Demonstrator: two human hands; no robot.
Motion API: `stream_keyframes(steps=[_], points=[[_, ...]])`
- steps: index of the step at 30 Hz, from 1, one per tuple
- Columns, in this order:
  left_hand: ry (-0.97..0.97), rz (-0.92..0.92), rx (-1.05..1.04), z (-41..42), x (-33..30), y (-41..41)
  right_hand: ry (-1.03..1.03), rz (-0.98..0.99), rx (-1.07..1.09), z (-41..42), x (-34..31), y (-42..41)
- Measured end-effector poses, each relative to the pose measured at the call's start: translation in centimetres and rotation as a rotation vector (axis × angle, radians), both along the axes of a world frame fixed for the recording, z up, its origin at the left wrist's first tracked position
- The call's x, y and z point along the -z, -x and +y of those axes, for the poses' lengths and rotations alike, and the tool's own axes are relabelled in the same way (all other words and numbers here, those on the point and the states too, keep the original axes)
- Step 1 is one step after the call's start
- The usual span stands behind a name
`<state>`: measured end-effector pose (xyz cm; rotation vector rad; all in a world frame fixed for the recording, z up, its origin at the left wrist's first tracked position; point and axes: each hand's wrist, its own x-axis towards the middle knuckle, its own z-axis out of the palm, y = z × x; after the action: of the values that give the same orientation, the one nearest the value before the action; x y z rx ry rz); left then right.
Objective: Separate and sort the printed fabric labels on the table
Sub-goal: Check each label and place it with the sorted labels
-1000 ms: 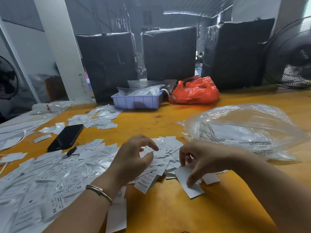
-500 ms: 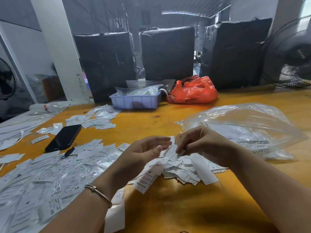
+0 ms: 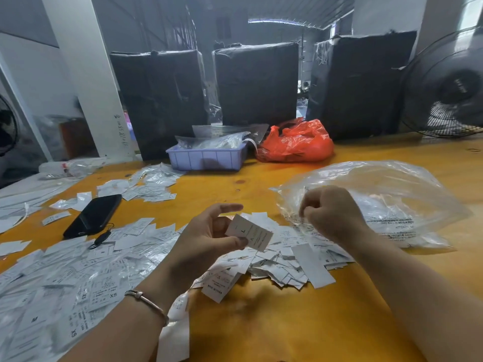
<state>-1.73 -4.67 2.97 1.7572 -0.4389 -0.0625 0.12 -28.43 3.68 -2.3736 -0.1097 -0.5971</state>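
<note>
White label pinched in left hand; right hand curled, contents unclear.

Left hand raised above the yellow bench, pinching a white label marked "L" between thumb and fingers. Right hand curled just beside it, whether holding anything unclear. Heap of labels beneath both. Clear plastic bag behind the right hand; black phone at left.
</note>
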Motion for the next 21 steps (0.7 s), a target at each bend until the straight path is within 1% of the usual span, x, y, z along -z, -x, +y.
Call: stream_keyframes(steps=[1, 2, 3, 5, 6, 7, 9, 10, 12, 14, 16, 18, 21], points=[[-0.013, -0.003, 0.004, 0.0, 0.1, 0.0, 0.095, -0.036, 0.158, -0.3, 0.3, -0.2], [-0.028, -0.009, 0.010, 0.1, 0.2, 0.0, 0.167, -0.025, 0.275, -0.8, 0.6, -0.4], [-0.050, -0.021, 0.014, 0.1, 0.3, 0.0, 0.241, 0.026, 0.353, -1.2, 1.0, -0.7], [-0.092, -0.048, 0.012, 0.1, 0.4, 0.1, 0.353, 0.128, 0.448, -2.0, 1.6, -1.3], [-0.104, -0.057, 0.010, 0.0, 0.4, 0.1, 0.370, 0.130, 0.488, -2.4, 1.8, -1.5], [-0.109, -0.063, 0.010, 0.0, 0.4, 0.1, 0.358, 0.091, 0.522, -2.8, 1.7, -1.6], [-0.106, -0.073, 0.017, 0.0, 0.4, 0.2, 0.295, -0.014, 0.567, -3.4, 1.5, -1.7], [-0.101, -0.075, 0.019, 0.0, 0.4, 0.2, 0.292, -0.026, 0.588, -3.7, 1.5, -1.8], [-0.090, -0.076, 0.024, 0.1, 0.5, 0.1, 0.366, 0.053, 0.636, -3.9, 1.6, -1.9], [-0.094, -0.080, 0.032, 0.1, 0.5, 0.1, 0.437, 0.198, 0.651, -3.9, 1.8, -2.1], [-0.105, -0.079, 0.021, 0.1, 0.6, 0.0, 0.449, 0.291, 0.628, -4.1, 2.0, -2.3], [-0.109, -0.079, 0.009, 0.0, 0.7, 0.0, 0.436, 0.323, 0.609, -4.4, 2.1, -2.5], [-0.124, -0.078, -0.004, 0.0, 0.7, 0.0, 0.429, 0.293, 0.608, -4.6, 2.1, -2.5]])
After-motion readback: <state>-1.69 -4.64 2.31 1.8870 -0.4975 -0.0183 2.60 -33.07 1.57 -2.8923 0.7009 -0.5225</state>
